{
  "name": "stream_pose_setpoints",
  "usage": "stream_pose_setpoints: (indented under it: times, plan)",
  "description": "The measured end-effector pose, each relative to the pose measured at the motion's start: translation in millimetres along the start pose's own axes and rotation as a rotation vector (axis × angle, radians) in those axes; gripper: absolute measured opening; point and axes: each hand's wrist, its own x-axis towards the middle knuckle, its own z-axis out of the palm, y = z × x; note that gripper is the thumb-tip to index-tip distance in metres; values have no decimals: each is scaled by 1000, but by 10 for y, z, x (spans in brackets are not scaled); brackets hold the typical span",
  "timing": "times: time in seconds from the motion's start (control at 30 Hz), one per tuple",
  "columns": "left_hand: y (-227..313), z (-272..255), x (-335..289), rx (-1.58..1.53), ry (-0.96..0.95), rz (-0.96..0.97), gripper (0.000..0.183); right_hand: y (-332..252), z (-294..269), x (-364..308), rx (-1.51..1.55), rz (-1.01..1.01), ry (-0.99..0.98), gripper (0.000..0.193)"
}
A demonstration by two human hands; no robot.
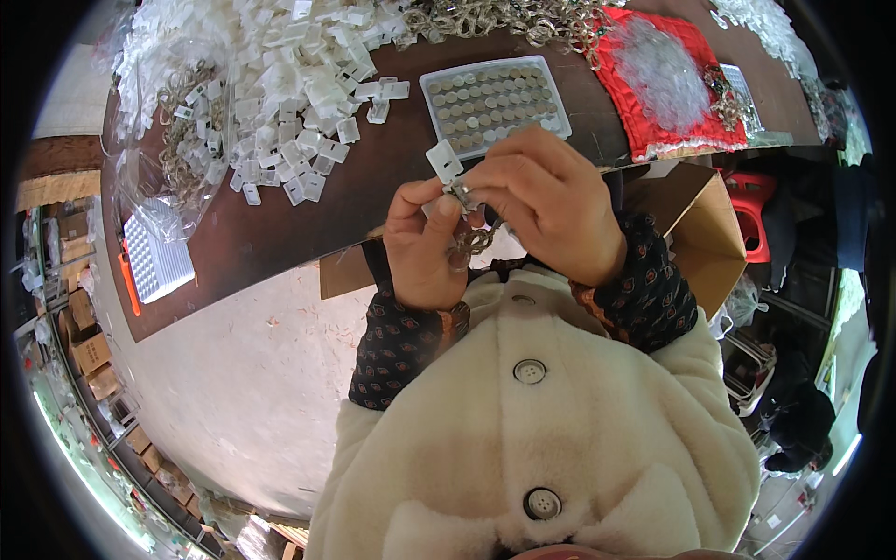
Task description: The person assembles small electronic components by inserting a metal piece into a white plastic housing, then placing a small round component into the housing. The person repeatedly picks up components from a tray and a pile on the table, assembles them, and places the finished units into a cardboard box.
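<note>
In front of my chest, both hands close around one small piece. My left hand (422,247) pinches it between thumb and fingers from the left. My right hand (551,201) grips it from the other side with bent fingertips. A white plastic tag (444,161) with a small dark slot sticks up from the fingers. Just below the tag shows a tiny shiny metal part (457,191), partly covered by my fingertips. A gold-brown looped band (476,242) hangs beneath, between the two palms. How these parts join is hidden.
Loose white plastic tags (299,140) heap on the brown table (280,229). Beyond my hands lies a white tray (563,112) of round, coin-like discs. Gold-brown bands (532,21), a red cloth (635,121), an orange-handled tool (129,280) and an open cardboard box (695,233) surround me.
</note>
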Motion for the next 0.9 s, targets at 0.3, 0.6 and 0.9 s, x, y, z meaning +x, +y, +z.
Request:
stream_pose_setpoints:
  times: [0.3, 0.6, 0.9]
  plan:
    - [8, 51, -63, -3, 22, -44, 16, -112, 1, -87, 19, 18, 46, 26]
    - [-12, 31, -44, -33, 33, -88, 16, 60, 78, -92, 12, -114, 48, 28]
    - [6, -25, 17, -28, 98, -113, 16, 68, 174, -83, -16, -63, 31, 30]
